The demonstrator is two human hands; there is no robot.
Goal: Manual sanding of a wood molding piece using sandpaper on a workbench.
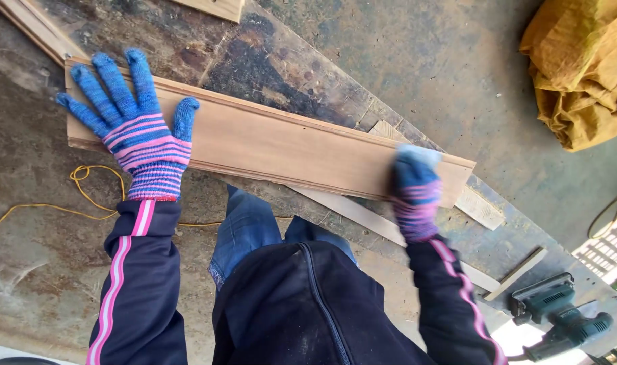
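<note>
Down in the head view, the left hand (141,128), gloved in blue and pink, lies flat with fingers spread on one end of a long wooden board (281,145). At the far end, the right hand (414,192) is blurred, curled over a pale sanding pad (420,157) pressed to the board. Beyond it, a green power sander (558,314) lies well apart.

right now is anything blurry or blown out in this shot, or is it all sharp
Head view: the right hand is smeared by motion blur at the end of the wooden board, while the left hand, spread flat on the board, is sharp. Head view: a patch of floor beside the power sander at the lower right is washed out white by glare. Elsewhere the light is soft and even.
</note>
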